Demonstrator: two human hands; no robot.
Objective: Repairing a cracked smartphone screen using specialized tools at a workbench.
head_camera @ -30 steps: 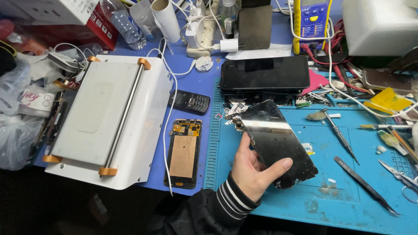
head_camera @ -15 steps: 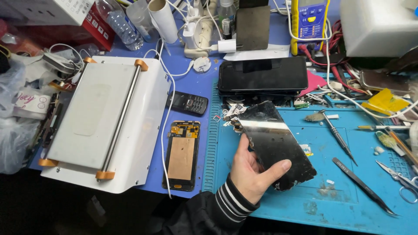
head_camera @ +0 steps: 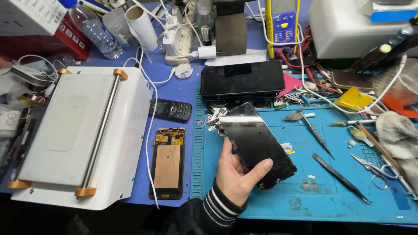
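My left hand (head_camera: pixel 236 175) comes up from the bottom edge in a black sleeve with a striped cuff. It is shut on a cracked black phone screen panel (head_camera: pixel 257 141), with the thumb across the panel's lower end and the fingers behind its left edge. The panel is tilted just above the blue work mat (head_camera: pixel 305 196), and its broken lower corner is ragged. An opened phone body (head_camera: pixel 167 163) with a tan battery and orange board lies left of the hand. A small black keypad phone (head_camera: pixel 170 109) lies above that body. My right hand is out of sight.
A white flat machine with a metal bar (head_camera: pixel 78 135) fills the left side. A large black phone (head_camera: pixel 242 78) lies face up behind the panel. Black tweezers (head_camera: pixel 339 176), a second pair of tweezers (head_camera: pixel 315 132) and scissors (head_camera: pixel 370 167) lie on the mat's right. Cables, bottles and a yellow meter (head_camera: pixel 282 24) crowd the back.
The view has shifted slightly. The hand and the screen panel stay in much the same place.
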